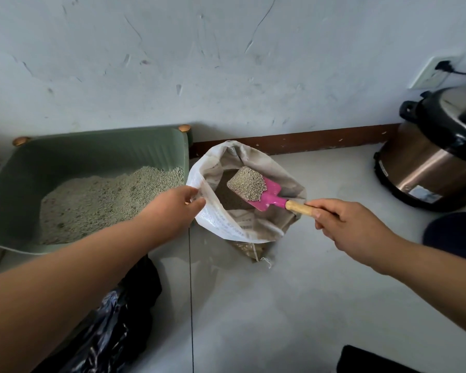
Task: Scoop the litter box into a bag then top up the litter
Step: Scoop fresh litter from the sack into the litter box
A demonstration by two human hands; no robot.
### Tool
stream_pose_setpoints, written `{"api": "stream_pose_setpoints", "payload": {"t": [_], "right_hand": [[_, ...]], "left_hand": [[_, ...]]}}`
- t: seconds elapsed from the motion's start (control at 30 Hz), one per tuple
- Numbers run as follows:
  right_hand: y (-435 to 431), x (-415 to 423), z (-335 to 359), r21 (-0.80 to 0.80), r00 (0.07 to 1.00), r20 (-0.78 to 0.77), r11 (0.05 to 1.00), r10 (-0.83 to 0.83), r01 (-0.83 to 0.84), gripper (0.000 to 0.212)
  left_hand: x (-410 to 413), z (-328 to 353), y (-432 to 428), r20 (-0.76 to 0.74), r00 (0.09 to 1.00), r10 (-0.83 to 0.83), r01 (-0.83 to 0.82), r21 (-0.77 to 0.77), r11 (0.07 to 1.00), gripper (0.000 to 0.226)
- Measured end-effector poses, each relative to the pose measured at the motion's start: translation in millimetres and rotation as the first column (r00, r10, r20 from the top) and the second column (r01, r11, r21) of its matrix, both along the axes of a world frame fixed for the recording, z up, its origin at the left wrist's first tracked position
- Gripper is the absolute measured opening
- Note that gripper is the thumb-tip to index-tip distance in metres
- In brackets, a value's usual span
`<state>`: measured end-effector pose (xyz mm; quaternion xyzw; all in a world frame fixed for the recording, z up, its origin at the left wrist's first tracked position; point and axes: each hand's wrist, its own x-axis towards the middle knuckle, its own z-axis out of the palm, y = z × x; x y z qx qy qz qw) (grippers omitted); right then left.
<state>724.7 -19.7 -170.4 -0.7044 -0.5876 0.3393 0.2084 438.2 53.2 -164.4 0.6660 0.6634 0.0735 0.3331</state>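
A green litter box (16, 168) stands against the wall at the left, with grey litter (100, 200) heaped toward its right side. Beside it on the floor is a white woven sack (221, 224) with its mouth open. My left hand (172, 208) pinches the sack's left rim. My right hand (342, 224) grips the wooden handle of a pink scoop (269, 196). The scoop's blade is heaped with litter granules and hovers inside the sack's mouth. A black plastic bag (113, 313) lies crumpled on the floor below my left forearm.
A steel pressure cooker (436, 157) with a black lid stands at the right, its cord plugged into a wall socket (436, 70). A dark round object (455, 238) sits below it. Something black (366, 362) shows at the bottom edge. A brown skirting board (307, 140) runs along the wall.
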Motion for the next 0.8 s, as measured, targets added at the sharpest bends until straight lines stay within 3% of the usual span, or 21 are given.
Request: {"api": "stream_pose_setpoints", "payload": {"t": [0.3, 0.53, 0.8], "right_hand": [[-1.6, -17.0, 9.7, 0.108, 0.998, -0.068, 0.994, -0.001, 0.008, 0.026], [5.7, -22.7, 30.7, 0.152, 1.0, -0.003, 0.988, 0.03, -0.029, 0.027], [32.6, -75.0, 54.4, 0.186, 0.979, -0.109, 0.971, 0.171, -0.149, 0.023]], "left_hand": [[-7.9, 1.0, -0.9, 0.004, 1.0, 0.011, -0.011, 0.016, 1.0, 0.045], [-21.2, 6.9, 0.0, -0.044, 0.999, 0.022, -0.02, 0.038, 0.999, 0.047], [-105.3, 23.2, 1.3, -0.145, 0.981, 0.128, -0.117, 0.078, 0.99, 0.048]]}}
